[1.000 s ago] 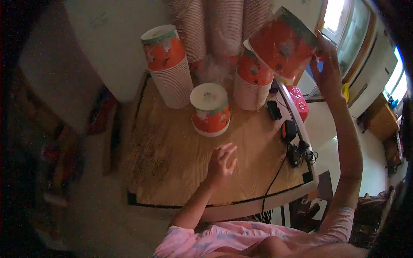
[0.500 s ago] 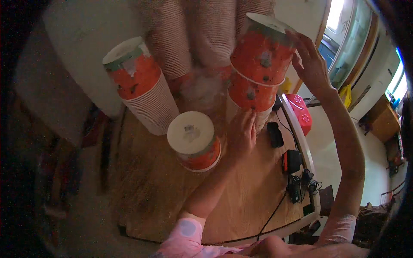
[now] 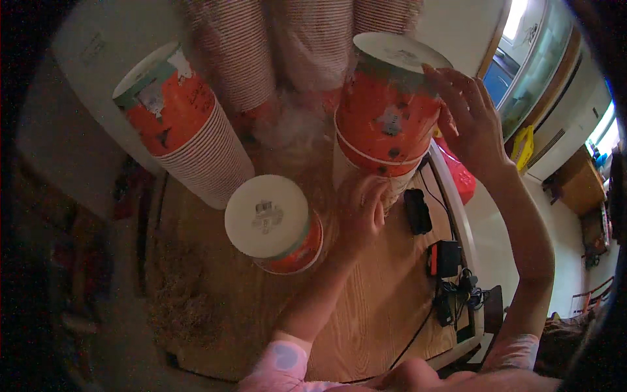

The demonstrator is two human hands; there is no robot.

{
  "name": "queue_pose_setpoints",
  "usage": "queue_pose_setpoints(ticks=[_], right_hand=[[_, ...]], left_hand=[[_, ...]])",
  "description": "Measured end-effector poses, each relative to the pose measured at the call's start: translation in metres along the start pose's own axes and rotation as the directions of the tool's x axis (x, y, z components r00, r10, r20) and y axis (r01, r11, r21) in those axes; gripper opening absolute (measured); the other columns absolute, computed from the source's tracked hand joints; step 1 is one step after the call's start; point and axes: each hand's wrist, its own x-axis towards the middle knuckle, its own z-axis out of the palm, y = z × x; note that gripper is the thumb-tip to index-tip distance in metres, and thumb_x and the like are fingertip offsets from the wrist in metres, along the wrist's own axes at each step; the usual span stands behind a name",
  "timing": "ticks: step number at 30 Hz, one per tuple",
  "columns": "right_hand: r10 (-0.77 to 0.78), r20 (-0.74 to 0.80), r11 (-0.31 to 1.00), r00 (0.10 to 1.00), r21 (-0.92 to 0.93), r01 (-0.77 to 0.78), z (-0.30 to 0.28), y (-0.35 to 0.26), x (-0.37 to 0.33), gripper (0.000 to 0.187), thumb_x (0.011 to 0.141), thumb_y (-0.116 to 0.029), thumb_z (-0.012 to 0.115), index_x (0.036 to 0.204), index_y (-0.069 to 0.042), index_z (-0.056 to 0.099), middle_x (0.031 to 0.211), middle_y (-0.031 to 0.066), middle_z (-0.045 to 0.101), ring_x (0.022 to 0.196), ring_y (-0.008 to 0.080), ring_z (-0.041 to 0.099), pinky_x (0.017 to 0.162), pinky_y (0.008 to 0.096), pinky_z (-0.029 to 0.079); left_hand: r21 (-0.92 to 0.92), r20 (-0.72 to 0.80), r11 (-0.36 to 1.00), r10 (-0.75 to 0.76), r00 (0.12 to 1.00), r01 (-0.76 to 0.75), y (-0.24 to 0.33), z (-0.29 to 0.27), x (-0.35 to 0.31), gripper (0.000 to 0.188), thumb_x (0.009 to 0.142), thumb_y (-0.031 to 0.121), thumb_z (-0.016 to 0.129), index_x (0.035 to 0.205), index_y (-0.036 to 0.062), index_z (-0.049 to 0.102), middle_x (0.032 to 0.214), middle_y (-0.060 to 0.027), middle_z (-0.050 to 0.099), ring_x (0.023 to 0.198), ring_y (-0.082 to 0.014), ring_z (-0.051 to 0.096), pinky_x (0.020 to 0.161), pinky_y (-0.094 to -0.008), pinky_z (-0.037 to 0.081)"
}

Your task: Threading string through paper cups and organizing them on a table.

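Note:
On the right of the table stands a stack of upside-down orange paper buckets (image 3: 390, 124) with white bases. My right hand (image 3: 471, 116) is closed round the right side of the top bucket, fingers near its base rim. Lower down, my left hand (image 3: 361, 208) grips the near side of the same stack, below the orange part. Left of that hand, a short upside-down orange bucket (image 3: 268, 215) shows its pale base. A tall leaning stack of nested buckets (image 3: 189, 124) stands farther left.
Tall plastic-wrapped stacks of buckets (image 3: 313, 46) rise at the back. Along the wooden table's (image 3: 372, 313) right side lie a black tray-like object (image 3: 418, 210), a black-and-red box (image 3: 445, 259) and tangled cables (image 3: 460, 291). A red object (image 3: 460, 179) is beyond the table's right edge.
The top bucket has come down over the one below, so less orange of the lower one shows. My right hand has lowered with it. The view has shifted slightly.

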Motion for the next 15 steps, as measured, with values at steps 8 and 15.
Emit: queue_pose_setpoints(ticks=[8, 15], right_hand=[[-0.055, 0.022, 0.998, 0.998, -0.025, 0.056, 0.01, -0.015, -0.012, 0.057, 0.068, -0.009, 0.059, 0.124, -0.015, 0.049, 0.106, 0.006, 0.052, 0.089, 0.0245, 0.053, 0.077, 0.0357, 0.048], [-0.068, -0.01, 0.997, 0.998, -0.032, 0.068, 0.015, -0.015, -0.021, 0.058, 0.067, -0.007, 0.058, 0.124, -0.015, 0.05, 0.106, 0.0071, 0.052, 0.089, 0.0252, 0.053, 0.075, 0.0353, 0.048]], left_hand=[[-0.006, -0.081, 1.0, 0.023, 0.996, -0.024, -0.003, 0.008, -0.012, 0.029, 0.071, 0.0, 0.059, 0.098, 0.0076, 0.056, 0.109, -0.0109, 0.054, 0.099, -0.0319, 0.051, 0.082, -0.045, 0.04], [-0.036, -0.055, 0.999, -0.041, 0.998, 0.039, 0.0, 0.013, -0.019, 0.039, 0.072, -0.001, 0.055, 0.111, 0.0077, 0.053, 0.116, -0.0135, 0.051, 0.104, -0.0319, 0.049, 0.087, -0.0453, 0.038]])
